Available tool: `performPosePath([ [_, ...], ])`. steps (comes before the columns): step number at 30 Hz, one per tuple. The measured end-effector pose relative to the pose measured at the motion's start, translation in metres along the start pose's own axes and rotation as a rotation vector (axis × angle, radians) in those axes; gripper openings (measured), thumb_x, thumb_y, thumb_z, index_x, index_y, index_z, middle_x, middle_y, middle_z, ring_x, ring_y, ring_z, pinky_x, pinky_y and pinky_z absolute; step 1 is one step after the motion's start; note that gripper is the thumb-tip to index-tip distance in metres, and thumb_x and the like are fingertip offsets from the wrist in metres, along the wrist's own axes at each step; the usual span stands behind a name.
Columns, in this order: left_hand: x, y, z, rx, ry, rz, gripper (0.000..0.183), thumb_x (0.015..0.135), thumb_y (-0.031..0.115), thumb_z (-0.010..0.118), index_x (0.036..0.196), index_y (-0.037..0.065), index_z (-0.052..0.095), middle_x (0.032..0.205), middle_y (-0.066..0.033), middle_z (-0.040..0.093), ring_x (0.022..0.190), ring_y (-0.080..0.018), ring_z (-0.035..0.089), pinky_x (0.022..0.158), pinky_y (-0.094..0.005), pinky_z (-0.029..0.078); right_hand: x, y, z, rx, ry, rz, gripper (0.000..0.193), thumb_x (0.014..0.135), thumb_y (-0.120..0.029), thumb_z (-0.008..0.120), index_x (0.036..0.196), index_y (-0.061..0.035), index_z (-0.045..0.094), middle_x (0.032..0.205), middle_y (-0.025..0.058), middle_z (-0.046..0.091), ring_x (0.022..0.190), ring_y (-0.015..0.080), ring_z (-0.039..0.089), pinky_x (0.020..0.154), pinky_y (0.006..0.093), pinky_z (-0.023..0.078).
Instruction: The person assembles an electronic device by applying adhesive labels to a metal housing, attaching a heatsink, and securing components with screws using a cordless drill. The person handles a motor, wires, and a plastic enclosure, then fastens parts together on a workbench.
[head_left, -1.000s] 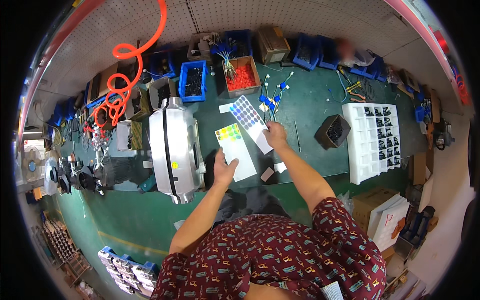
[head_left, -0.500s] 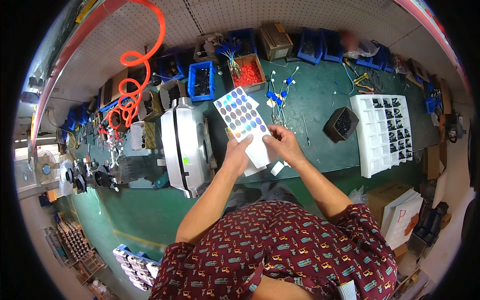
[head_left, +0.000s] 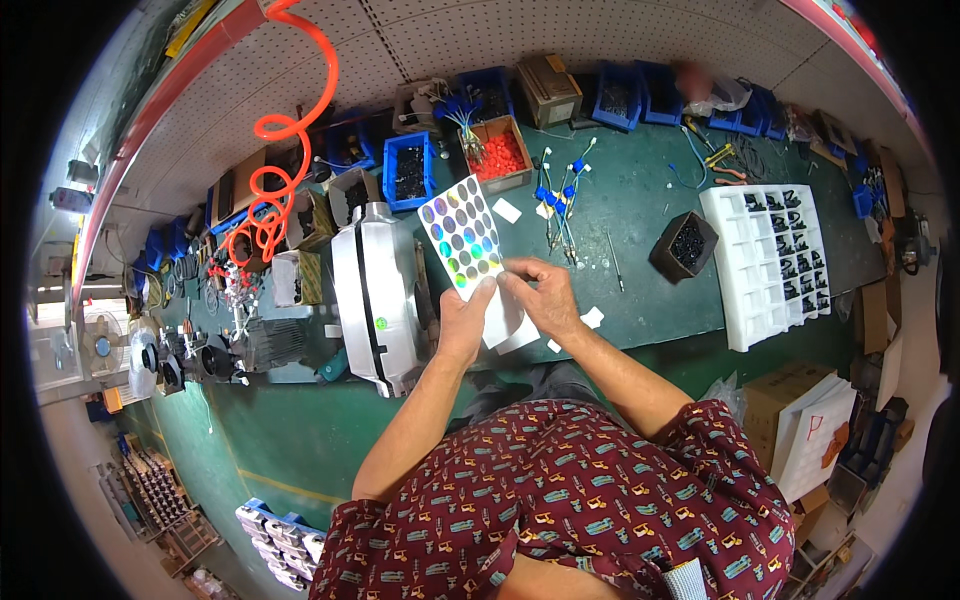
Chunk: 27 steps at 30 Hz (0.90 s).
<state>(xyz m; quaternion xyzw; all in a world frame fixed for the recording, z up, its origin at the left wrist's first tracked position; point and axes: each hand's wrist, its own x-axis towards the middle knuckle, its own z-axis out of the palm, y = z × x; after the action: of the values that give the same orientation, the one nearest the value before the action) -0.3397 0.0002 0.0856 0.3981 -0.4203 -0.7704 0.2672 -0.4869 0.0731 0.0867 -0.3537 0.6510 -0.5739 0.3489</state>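
A white sheet of round holographic stickers (head_left: 462, 238) is raised above the bench, tilted, its shiny dots catching the light. My left hand (head_left: 464, 322) grips its lower edge between thumb and fingers. Close against it, my right hand (head_left: 543, 297) pinches at the sheet's lower right corner; whether a loose sticker is between those fingers is too small to tell. Left of my hands stands a silver metal housing (head_left: 362, 300) with a dark seam and a small green round label. White paper pieces (head_left: 507, 210) lie on the bench around the sheet.
Wires with blue connectors (head_left: 562, 200) and a thin pen-like tool (head_left: 615, 262) lie right of my hands. Farther right are a dark box of black parts (head_left: 684, 247) and a white foam tray (head_left: 735, 270). Blue bins (head_left: 409, 172) and a box of red parts (head_left: 500, 152) line the back.
Both hands have moved slightly left with the sticker sheet, my right hand now closer to my left. The sheet has turned more upright, uncovering a white paper piece on the bench.
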Motion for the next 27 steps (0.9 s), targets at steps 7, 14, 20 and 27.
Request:
performPosePath([
  [7,-0.001,0.007,0.007,0.064,0.010,0.049,0.023,0.099,0.016,0.066,0.114,-0.002,0.070,0.102,-0.0018,0.071,0.085,-0.0074,0.062,0.076,-0.0260,0.051,-0.001,-0.011,-0.002,0.108,-0.015,0.218,0.022,0.093,-0.015,0.070,0.102,0.0049,0.074,0.085,0.0031,0.072,0.076,0.0079,0.061,0.070,0.0259,0.050],
  [14,0.001,0.006,0.008,0.003,-0.054,-0.021,0.023,0.099,0.014,0.066,0.116,-0.001,0.068,0.105,-0.0028,0.070,0.088,-0.0079,0.063,0.078,-0.0264,0.052,0.000,-0.008,-0.012,0.283,0.014,0.356,0.021,0.094,-0.017,0.068,0.095,0.0036,0.071,0.084,0.0022,0.069,0.075,0.0076,0.059,0.069,0.0239,0.047],
  [20,0.019,-0.011,0.009,-0.116,-0.021,-0.201,0.034,0.099,0.014,0.066,0.129,-0.002,0.059,0.122,-0.0095,0.068,0.109,-0.0192,0.066,0.094,-0.0361,0.054,0.004,0.021,-0.030,0.170,0.141,0.202,0.021,0.099,-0.017,0.062,0.098,0.0030,0.067,0.085,0.0019,0.067,0.078,0.0084,0.058,0.071,0.0262,0.048],
  [27,0.061,-0.028,0.004,0.475,0.056,-0.097,0.027,0.096,0.014,0.068,0.115,-0.004,0.063,0.101,-0.0100,0.071,0.079,-0.0125,0.063,0.073,-0.0282,0.053,0.003,0.017,-0.050,0.000,0.093,-0.020,0.020,0.104,-0.018,0.058,0.103,-0.0002,0.066,0.092,0.0008,0.065,0.084,0.0079,0.056,0.076,0.0264,0.047],
])
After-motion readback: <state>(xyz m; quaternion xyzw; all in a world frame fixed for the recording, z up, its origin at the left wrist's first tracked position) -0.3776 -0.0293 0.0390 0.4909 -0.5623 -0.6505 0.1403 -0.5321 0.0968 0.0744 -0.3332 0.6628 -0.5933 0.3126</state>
